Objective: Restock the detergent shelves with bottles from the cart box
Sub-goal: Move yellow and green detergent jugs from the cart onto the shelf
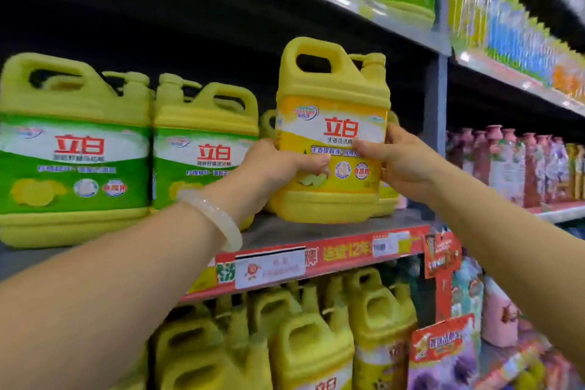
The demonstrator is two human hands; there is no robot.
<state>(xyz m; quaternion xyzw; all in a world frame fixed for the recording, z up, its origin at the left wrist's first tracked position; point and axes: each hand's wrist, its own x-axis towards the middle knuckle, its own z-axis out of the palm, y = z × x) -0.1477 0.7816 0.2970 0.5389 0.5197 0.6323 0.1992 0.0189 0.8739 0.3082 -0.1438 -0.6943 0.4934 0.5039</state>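
Head view: my left hand [278, 165] and right hand [395, 161] clamp the yellow-label detergent jug [332, 123] from either side, fingers curled around it. Jug upright at the middle shelf [316, 234] front, beside two green-label jugs [202, 149].

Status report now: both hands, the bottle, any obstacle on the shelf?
Left hand and right hand grip the yellow-label bottle by its sides. Bottle upright at the shelf front. Green-label bottles stand left; slot looks free.
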